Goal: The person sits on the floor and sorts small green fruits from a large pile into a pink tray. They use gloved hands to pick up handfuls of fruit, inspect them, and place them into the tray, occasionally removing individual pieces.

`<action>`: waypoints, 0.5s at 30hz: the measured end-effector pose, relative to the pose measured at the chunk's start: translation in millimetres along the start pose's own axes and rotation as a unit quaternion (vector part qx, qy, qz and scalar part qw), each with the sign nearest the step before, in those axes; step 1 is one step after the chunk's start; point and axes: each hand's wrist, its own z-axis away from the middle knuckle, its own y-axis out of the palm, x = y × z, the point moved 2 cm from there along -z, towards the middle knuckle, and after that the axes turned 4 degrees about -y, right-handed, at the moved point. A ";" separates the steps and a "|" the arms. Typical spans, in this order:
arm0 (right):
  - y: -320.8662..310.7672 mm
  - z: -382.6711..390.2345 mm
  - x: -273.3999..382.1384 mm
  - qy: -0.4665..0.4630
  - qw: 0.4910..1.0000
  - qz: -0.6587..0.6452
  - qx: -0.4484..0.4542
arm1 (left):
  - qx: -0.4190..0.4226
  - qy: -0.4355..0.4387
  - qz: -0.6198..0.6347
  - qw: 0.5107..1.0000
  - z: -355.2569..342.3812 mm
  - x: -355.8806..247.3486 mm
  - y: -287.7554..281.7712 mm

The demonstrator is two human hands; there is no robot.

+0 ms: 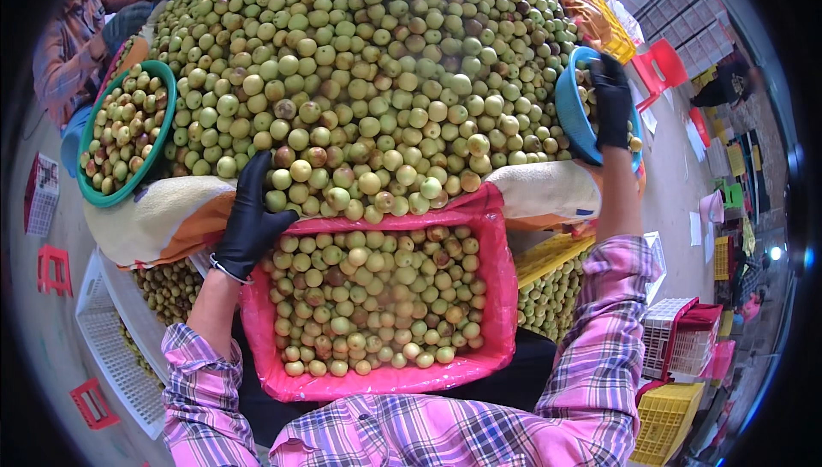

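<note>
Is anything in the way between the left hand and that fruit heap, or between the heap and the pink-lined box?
Nothing visible blocks the left hand: it is at the near edge of the fruit heap. Only the far rim of the pink-lined box stands between the heap and its inside.

The left hand (251, 214) points forward, thumb (281, 223) spread, while the right hand (610, 103) (black-gloved like its partner) reaches farther out ahead.

Soft brightness surrounds the left fingers (253, 178); well right of the right fingers (607, 75), a white light (776, 253) glares amid curved, black-rimmed distortion.
</note>
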 end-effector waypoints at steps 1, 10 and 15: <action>-26.6 -19.3 -31.3 -0.019 0.997 0.051 -0.050 | -0.002 0.000 0.005 1.000 0.8 0.3 -1.0; -81.0 18.3 -135.8 0.087 0.981 0.160 0.072 | 0.009 -0.005 0.018 1.000 -1.3 2.7 -1.9; -82.2 3.8 -90.3 0.055 0.954 0.292 0.024 | 0.013 -0.021 0.045 0.999 -1.5 3.6 0.7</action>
